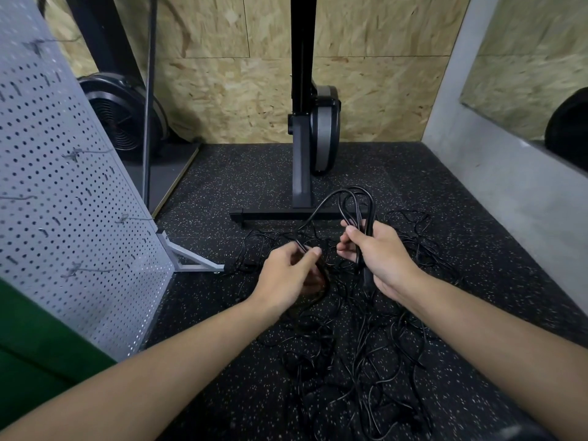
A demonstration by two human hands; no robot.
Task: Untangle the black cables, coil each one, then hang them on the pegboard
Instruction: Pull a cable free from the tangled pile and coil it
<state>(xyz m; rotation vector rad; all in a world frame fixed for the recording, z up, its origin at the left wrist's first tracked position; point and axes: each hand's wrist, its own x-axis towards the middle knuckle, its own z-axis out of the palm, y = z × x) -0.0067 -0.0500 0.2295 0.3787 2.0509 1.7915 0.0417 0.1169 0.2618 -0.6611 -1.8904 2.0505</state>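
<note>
Tangled black cables [366,361] sprawl on speckled floor [496,275], near centre. Left hand [286,272]: fingers [313,251] pinch one cable strand. Right hand [381,254], just right of it: fingers curled round a looped cable [370,214], loops sticking up. Pegboard [63,186] stands upright at left, apart from the cables. Exercise machine [305,148] far centre, by chipboard wall [381,74].

Your left forearm [178,354] and right forearm [477,323] are bare all the way to where the picture cuts them. Left hand [286,272] and right hand [381,253] bare too, wrists included. Thumbnails [350,230] short, plain, trimmed close. On your left side there's a patch of dark green cloth [38,345], smooth, one soft crease across it. Looks like a garment, but can't tell if it's yours or which piece.
</note>
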